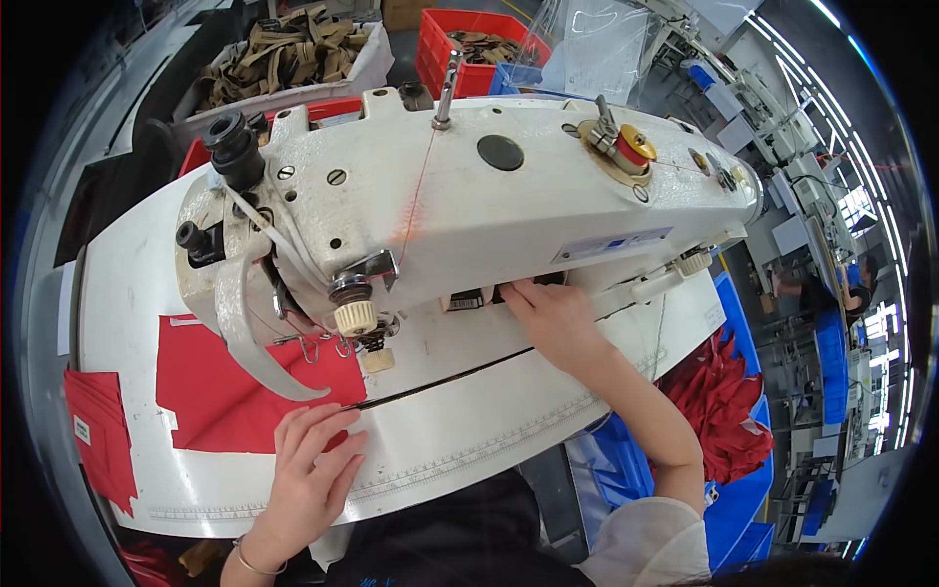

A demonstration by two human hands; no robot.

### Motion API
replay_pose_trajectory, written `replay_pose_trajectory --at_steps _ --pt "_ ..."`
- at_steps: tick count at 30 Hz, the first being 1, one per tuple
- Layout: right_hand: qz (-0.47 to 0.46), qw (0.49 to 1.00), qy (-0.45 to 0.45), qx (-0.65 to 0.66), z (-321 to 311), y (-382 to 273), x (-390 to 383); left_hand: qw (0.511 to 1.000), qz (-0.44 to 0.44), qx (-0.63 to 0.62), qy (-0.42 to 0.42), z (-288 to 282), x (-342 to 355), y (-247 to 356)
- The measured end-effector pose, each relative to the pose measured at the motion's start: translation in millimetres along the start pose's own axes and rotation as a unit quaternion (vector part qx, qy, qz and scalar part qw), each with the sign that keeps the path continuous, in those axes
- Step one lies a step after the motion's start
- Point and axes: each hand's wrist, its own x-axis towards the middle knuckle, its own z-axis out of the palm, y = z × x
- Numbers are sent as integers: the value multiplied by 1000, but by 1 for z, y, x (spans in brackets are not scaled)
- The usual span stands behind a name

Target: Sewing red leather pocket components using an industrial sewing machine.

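A white sewing machine (469, 186) spans the white table in front of me. My right hand (558, 318) reaches under its arm, fingers pressed together at small dark boxes (466, 300) with pale labels. What the fingertips pinch, if anything, is hidden. Beside the lower right corner of a red cloth piece (210, 391), my left hand (318, 465) hovers over or rests on the table, its fingers spread and holding nothing. The cloth lies flat, partly beneath the needle end of the machine. A dark thin strip or slot (445, 377) runs across the table between my hands.
Folded red pieces (103, 440) lie at the table's left edge. A ruler strip (440, 470) follows the front edge. To the right, a blue bin (748, 382) holds crumpled red cloth (719, 411). Behind stand a red crate (440, 44) and a container of brown strips (293, 59).
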Motion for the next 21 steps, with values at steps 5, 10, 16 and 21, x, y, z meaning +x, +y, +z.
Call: replay_pose_trajectory --at_steps 5,10,16,21 --pt "83 989 6 123 -4 0 1 977 -58 -201 -36 7 -3 10" --pt "37 972 40 227 -52 -87 -9 735 -248 -630 -14 35 7 39" --pt "-125 955 98 250 -40 -92 -10 553 -339 -751 127 58 3 29" --pt "19 994 46 102 9 -37 28 579 -370 -721 92 37 9 30"
